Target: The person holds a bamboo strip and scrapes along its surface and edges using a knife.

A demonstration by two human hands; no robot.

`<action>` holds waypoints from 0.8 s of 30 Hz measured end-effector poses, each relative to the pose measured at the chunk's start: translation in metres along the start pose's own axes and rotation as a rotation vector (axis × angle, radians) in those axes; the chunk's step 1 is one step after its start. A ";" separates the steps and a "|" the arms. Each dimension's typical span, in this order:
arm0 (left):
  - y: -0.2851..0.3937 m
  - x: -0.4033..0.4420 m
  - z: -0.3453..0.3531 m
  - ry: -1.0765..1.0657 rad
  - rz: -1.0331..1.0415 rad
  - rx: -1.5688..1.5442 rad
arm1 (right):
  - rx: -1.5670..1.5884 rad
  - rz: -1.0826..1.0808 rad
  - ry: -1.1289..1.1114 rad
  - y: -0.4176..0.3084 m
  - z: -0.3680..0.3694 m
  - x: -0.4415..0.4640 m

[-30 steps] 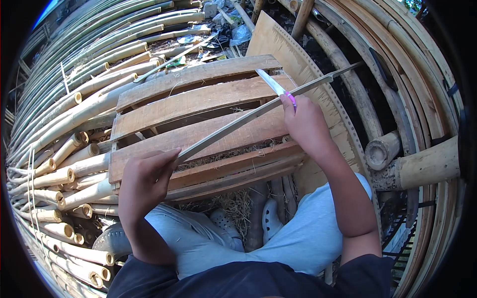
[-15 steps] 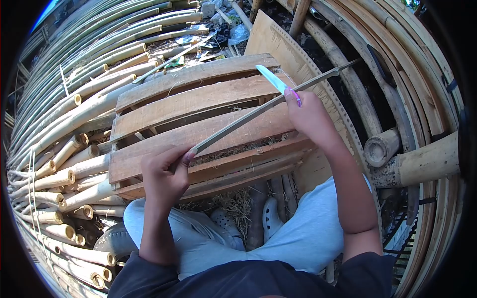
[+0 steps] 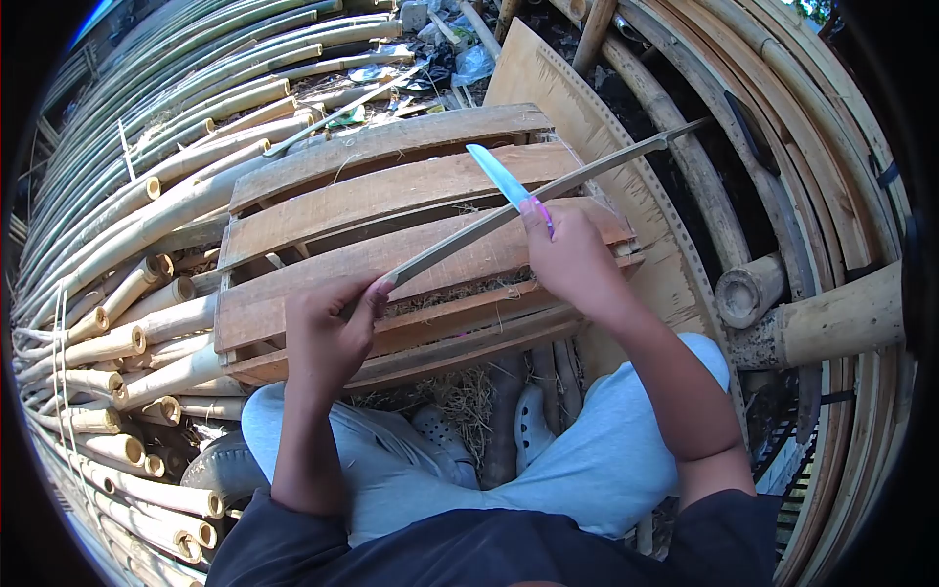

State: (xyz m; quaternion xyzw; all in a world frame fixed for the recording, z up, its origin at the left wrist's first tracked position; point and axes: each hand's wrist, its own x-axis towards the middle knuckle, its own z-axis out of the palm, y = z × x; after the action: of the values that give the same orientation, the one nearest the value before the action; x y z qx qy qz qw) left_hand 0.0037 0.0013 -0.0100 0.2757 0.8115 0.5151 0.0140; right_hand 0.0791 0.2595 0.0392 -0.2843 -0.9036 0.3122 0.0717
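A long, narrow bamboo strip slants up to the right over the slatted wooden crate. Its lower end is pinched in my left hand, thumb on top. My right hand grips a knife by its purple handle. The pale blue blade crosses the strip near its middle and points up to the left. My right thumb presses close to where blade and strip meet. Part of the handle is hidden by my fingers.
Many cut bamboo poles are stacked on the left. A thin curved plywood sheet stands right of the crate, with a thick bamboo pole beyond it. Long bent slats line the far right. Dry shavings lie near my shoes.
My right hand and the knife have slid along the strip, down and left toward my left hand. My left hand and the strip have hardly moved.
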 end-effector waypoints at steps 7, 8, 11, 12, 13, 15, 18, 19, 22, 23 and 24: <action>0.004 -0.001 0.001 0.029 -0.041 -0.049 | 0.022 0.073 0.043 0.019 -0.025 0.027; 0.002 -0.001 0.002 0.035 -0.048 -0.050 | 0.003 0.051 0.051 0.019 -0.017 0.021; -0.006 0.003 0.005 0.037 -0.050 -0.054 | 0.043 -0.080 -0.049 -0.006 0.020 -0.009; -0.010 0.004 0.005 0.050 -0.065 -0.106 | 0.034 -0.074 -0.064 -0.007 0.017 -0.008; -0.011 0.006 0.005 0.060 -0.078 -0.159 | 0.025 -0.066 -0.077 -0.010 0.012 -0.004; -0.007 0.006 0.002 0.038 -0.072 -0.139 | -0.013 -0.033 0.011 0.003 -0.010 0.012; -0.005 0.003 0.000 0.026 -0.074 -0.091 | -0.033 0.019 0.092 0.013 -0.013 0.022; -0.004 0.003 0.002 0.029 -0.062 -0.066 | -0.014 0.042 0.106 0.015 -0.011 0.023; -0.008 0.008 0.002 0.009 -0.142 -0.142 | 0.038 -0.036 -0.021 0.004 0.023 0.008; -0.012 0.009 0.000 0.007 -0.138 -0.145 | 0.014 -0.048 -0.059 0.005 0.025 0.008; -0.016 0.011 -0.003 -0.026 -0.199 -0.188 | 0.015 -0.045 -0.050 0.007 0.019 0.012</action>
State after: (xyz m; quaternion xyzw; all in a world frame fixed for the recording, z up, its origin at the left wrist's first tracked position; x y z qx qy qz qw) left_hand -0.0130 -0.0011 -0.0197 0.1980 0.7828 0.5812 0.1011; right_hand 0.0671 0.2609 0.0196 -0.2554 -0.9089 0.3244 0.0582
